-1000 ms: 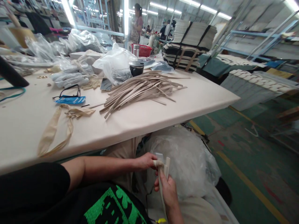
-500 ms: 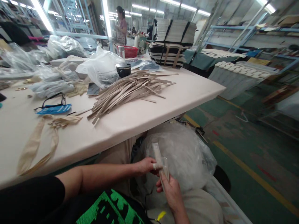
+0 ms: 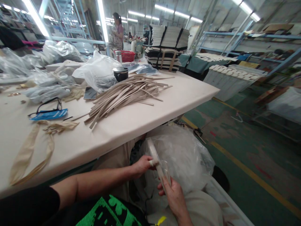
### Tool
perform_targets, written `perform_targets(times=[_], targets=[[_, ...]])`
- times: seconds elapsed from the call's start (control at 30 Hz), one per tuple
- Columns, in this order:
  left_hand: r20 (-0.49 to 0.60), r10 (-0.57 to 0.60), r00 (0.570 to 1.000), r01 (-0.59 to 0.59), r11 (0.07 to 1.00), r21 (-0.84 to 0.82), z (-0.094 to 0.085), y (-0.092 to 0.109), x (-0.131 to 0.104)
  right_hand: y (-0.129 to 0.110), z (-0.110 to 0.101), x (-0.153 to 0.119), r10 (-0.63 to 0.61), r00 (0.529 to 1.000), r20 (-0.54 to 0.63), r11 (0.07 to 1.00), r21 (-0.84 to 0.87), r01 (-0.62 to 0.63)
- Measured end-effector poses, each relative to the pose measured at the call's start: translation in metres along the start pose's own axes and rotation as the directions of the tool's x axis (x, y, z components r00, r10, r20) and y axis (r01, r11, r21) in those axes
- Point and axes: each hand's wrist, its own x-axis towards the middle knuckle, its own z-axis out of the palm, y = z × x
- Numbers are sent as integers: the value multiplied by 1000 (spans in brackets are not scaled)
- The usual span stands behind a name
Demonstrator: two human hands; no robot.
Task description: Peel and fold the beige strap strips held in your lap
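My left hand (image 3: 142,165) is closed at the side of a flat beige strip (image 3: 154,150), with its light-wrapped thumb pressed on the strip. Lower down, my right hand (image 3: 174,195) pinches the same strip between thumb and fingers. The strip slants up and to the left above my lap. A thin, pale loop stands beside it at the right hand; what it belongs to is unclear. Behind both hands lies a large clear plastic bag (image 3: 185,153). On the table (image 3: 141,122) above them, a loose heap of similar beige strips (image 3: 122,97) is spread out.
Left on the table are a blue face mask (image 3: 48,114), black-framed glasses (image 3: 56,108) and a tan fabric band (image 3: 21,160). Farther back stand a dark lidded cup (image 3: 120,74), plastic bags (image 3: 95,72) and a strapped stack (image 3: 168,37). A person (image 3: 118,33) stands beyond.
My left hand has moved a little up and left along the strip, away from my right hand. The right hand keeps its pinch. The whole view has shifted slightly.
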Motion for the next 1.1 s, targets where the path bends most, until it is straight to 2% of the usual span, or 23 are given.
perform_targets(times=[0.07,0.1,0.17,0.27,0.3,0.37,0.47,0.53,0.6,0.7,0.77,0.9,0.97,1.03,1.1], targets=[[-74,13,997,-19,996,-83,-5,5,5,1,-3,-2,-7,1000,-27,1000,-8,6],[-76,12,997,-20,995,-99,-7,6,6,2,-3,-3,-5,999,-35,1000,-8,4],[-9,6,1000,-6,998,-58,-6,5,4,3,-1,-2,5,1000,-26,1000,-1,-5],[147,-4,989,-6,997,74,1,-3,-3,3,5,3,12,1000,1,1000,7,-12],[164,-1,986,-14,996,91,3,-5,-4,3,6,4,13,1000,2,1000,11,-13],[115,14,993,-22,997,71,3,-4,-2,5,5,5,15,1000,-2,1000,15,-15],[-59,24,998,-27,998,-50,-3,6,5,9,-1,3,6,1000,-8,1000,-1,-6],[-88,21,996,-31,994,-104,-6,10,7,11,-1,2,5,1000,0,1000,-4,-5],[0,13,1000,-13,998,-67,-6,8,4,11,1,2,11,1000,6,1000,10,-11],[171,-15,985,2,997,76,1,-2,-4,7,7,4,15,1000,4,1000,18,-15],[200,3,980,-27,992,121,3,-5,-5,6,7,4,22,1000,4,1000,18,-22],[18,80,997,-81,993,86,-5,5,3,10,1,3,11,1000,21,999,30,-12],[-59,75,995,-73,997,33,-9,10,7,11,0,2,6,1000,24,999,32,-7],[-17,44,999,-44,999,11,-10,9,6,10,1,2,6,1000,19,999,39,-6],[111,19,994,-26,998,59,-6,3,1,7,4,3,2,1000,12,999,39,-2]])
